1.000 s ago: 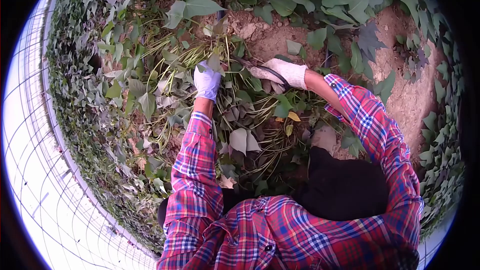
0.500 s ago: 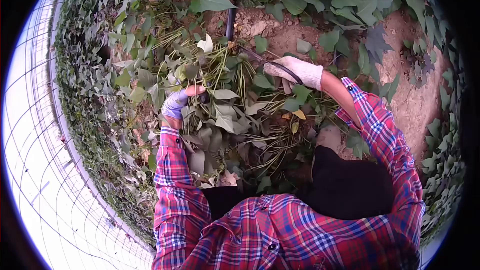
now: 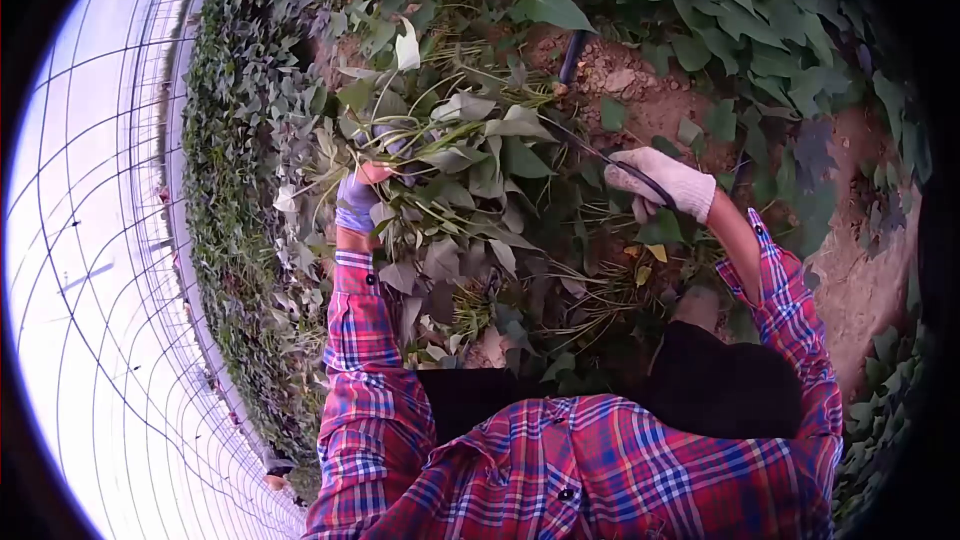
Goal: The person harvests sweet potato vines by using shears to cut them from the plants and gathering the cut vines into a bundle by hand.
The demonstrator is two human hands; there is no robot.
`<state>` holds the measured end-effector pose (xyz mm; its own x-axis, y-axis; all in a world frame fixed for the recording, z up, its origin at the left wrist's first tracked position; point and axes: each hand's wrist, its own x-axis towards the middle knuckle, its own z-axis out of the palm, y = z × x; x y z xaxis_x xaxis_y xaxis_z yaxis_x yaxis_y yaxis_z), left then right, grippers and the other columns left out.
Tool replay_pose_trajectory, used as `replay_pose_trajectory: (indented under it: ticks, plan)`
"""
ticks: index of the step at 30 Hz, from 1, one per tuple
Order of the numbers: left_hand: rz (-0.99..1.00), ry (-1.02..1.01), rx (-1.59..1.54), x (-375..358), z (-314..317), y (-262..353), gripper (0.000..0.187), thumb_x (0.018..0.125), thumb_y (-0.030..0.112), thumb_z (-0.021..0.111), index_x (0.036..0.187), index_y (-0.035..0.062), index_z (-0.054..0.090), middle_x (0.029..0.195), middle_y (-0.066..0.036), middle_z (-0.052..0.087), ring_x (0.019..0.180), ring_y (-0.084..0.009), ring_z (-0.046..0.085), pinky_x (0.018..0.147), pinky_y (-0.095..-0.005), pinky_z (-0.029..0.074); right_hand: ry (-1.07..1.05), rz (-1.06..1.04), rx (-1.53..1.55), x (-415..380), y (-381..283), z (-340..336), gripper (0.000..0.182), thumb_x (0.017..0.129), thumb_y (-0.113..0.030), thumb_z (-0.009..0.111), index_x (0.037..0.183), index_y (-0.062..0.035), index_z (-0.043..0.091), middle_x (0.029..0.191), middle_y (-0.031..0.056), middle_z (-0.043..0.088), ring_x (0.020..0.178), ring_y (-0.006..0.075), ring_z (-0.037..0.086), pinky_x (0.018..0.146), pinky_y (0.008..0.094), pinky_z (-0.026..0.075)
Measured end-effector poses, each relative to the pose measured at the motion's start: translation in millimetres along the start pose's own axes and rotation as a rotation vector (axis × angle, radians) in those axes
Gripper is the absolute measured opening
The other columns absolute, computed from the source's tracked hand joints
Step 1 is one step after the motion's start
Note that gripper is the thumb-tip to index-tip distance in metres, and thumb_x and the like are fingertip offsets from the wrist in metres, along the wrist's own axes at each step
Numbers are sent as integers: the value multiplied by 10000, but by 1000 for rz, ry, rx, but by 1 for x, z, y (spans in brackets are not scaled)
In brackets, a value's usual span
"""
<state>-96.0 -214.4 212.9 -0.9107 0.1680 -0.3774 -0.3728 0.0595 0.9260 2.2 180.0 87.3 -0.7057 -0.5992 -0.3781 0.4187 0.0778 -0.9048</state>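
Observation:
My left hand, in a pale purple glove with the thumb bare, is closed around a loose bundle of leafy green vines. Pale leaf undersides and long stems spill out to its right and below. In my right hand, covered by a white knit glove, is what looks like a pair of dark scissors. Their curved handle passes over the back of the glove, and the narrow blades point up and left towards the stems. Leaves partly hide the tips.
Heart-shaped leaves grow thickly at the upper right. A black pipe lies on reddish soil beyond the scissors. Cut-looking stems spread before my knees. A wire-like grid runs along the far left.
The vine bundle in my left hand is gathered higher and spread out more towards the camera. The view has shifted, so the soil, pipe and right hand appear further right and lower.

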Motion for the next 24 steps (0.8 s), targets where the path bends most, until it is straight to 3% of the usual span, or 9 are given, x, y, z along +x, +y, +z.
replay_pose_trajectory:
  ticks: [4,8,14,17,19,20,22,23,24]
  plan:
    - [101,17,-68,-43,-13,6,342,842,241,586,1089,4,606,991,-99,650,919,-222,615,826,-341,511,93,-285,4,-22,-14,-11,447,976,-422,402,1000,2,543,691,81,635,468,97,554,434,221,396]
    - [222,-4,-90,-48,-30,37,365,866,265,576,1136,19,587,1028,-94,637,965,-222,601,841,-340,506,336,-318,-20,-28,-30,-16,509,981,-456,345,892,-2,555,516,57,567,430,106,505,418,234,380]
    - [275,-42,-65,-34,-16,33,402,902,301,562,1207,40,559,1083,-85,618,1034,-222,580,865,-338,499,184,-269,152,-22,-29,-23,555,974,-497,344,955,10,569,511,76,570,432,128,538,420,238,386]
    - [110,52,45,-11,4,16,496,959,291,415,1366,9,378,1346,-108,446,1242,-214,433,1034,-345,350,212,-344,169,-21,-25,-16,569,970,-504,356,1022,18,578,681,89,638,432,115,543,412,225,395]
    - [48,74,79,7,-11,2,529,979,288,366,1419,-1,317,1434,-116,388,1311,-211,384,1090,-348,300,177,-202,146,-22,-23,-18,524,968,-481,390,1051,0,580,758,95,652,438,95,535,410,206,389]
    - [9,-221,-90,22,-46,-11,455,970,271,429,1355,29,412,1327,-90,482,1207,-199,473,1015,-341,380,73,-227,338,-14,-21,-13,472,962,-455,435,1056,-17,584,711,77,637,437,71,515,400,193,372]
    - [-82,-518,-227,32,-44,-12,380,957,262,500,1275,55,520,1203,-61,586,1084,-187,573,923,-340,469,86,-47,130,-12,-34,-2,450,953,-444,470,1043,-17,583,688,71,621,436,67,494,390,194,362]
    - [-130,-516,-189,34,-40,-11,377,952,269,509,1260,51,533,1185,-60,598,1065,-189,584,906,-345,479,19,49,122,-1,-26,-3,501,960,-463,426,1055,7,571,757,108,669,475,96,542,420,211,386]
    - [-186,-329,-136,42,-49,-20,406,932,300,548,1247,44,543,1151,-57,618,1016,-186,603,884,-335,485,39,128,183,8,-15,-5,522,951,-482,431,1059,10,570,760,112,670,476,105,545,424,221,396]
